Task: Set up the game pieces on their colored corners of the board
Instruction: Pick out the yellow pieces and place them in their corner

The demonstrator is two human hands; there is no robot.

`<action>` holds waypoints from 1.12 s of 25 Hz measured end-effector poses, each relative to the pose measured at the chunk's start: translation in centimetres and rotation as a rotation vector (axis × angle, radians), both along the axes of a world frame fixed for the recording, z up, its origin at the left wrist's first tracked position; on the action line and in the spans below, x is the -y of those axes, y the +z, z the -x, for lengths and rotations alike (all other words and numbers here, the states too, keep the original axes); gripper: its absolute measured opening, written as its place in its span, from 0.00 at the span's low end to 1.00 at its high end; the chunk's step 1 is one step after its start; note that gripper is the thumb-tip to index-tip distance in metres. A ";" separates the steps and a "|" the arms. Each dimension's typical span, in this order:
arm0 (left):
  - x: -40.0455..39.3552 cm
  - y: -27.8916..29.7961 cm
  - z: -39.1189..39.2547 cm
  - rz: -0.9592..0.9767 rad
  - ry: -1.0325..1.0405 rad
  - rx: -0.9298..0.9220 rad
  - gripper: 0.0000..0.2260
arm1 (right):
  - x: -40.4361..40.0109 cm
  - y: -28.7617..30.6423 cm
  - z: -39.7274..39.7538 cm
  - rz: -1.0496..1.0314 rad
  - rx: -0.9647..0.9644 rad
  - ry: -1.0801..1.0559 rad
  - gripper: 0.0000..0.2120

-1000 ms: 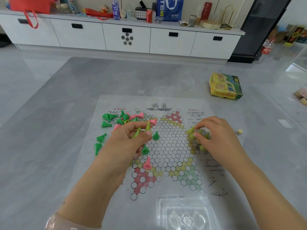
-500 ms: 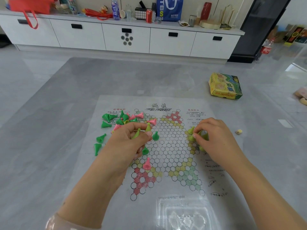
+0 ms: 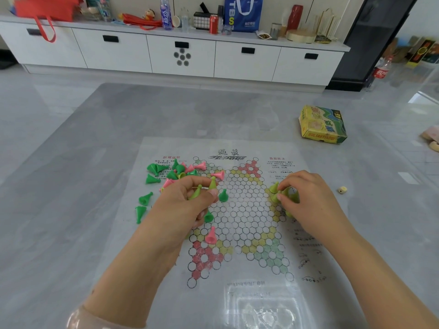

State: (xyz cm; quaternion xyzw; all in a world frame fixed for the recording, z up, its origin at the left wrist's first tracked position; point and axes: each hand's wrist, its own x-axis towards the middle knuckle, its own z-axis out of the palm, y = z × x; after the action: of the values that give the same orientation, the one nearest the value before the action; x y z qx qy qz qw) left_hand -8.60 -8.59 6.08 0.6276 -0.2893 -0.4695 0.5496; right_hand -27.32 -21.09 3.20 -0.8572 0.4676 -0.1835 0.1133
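A paper star-shaped game board (image 3: 244, 210) lies flat on the grey table. My left hand (image 3: 183, 205) holds yellow-green cone pieces (image 3: 204, 188) over the board's left side. My right hand (image 3: 306, 200) pinches a yellow-green piece (image 3: 291, 194) among a cluster of standing yellow-green pieces (image 3: 274, 187) on the board's right yellow corner. A heap of green and pink pieces (image 3: 175, 172) lies at the board's upper left. One pink piece (image 3: 211, 236) stands near the lower-left red corner. Two dark green pieces (image 3: 223, 195) stand beside my left hand.
The game's box (image 3: 323, 124) sits at the table's far right. A small die (image 3: 342, 189) lies right of the board. A clear plastic tray (image 3: 263, 312) is at the near edge. Loose green pieces (image 3: 142, 205) lie left of the board. A white cabinet (image 3: 180, 53) stands beyond the table.
My right hand has shifted slightly left and its fingers have closed in on the yellow-green cluster. My left hand has stayed in place with its pieces.
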 end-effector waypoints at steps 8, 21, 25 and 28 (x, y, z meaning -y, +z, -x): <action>0.2 -0.4 1.2 -0.032 -0.029 0.116 0.05 | -2.1 2.0 -1.8 0.000 0.174 0.105 0.05; 0.4 -0.4 2.4 -0.070 -0.108 0.286 0.03 | -4.1 3.6 -3.0 -0.314 0.409 0.241 0.04; 0.8 -0.1 2.2 -0.108 0.013 0.094 0.10 | -1.8 3.8 -0.4 -0.363 0.497 -0.002 0.06; 1.1 0.4 2.1 -0.101 0.058 -0.027 0.15 | -0.9 3.0 1.1 -0.242 0.269 -0.080 0.06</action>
State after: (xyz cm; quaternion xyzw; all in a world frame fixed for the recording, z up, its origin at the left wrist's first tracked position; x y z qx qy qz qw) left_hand -10.71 -9.66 6.47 0.6561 -0.2395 -0.4758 0.5346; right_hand -28.39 -20.21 6.19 -0.7858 0.5006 -0.2433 0.2697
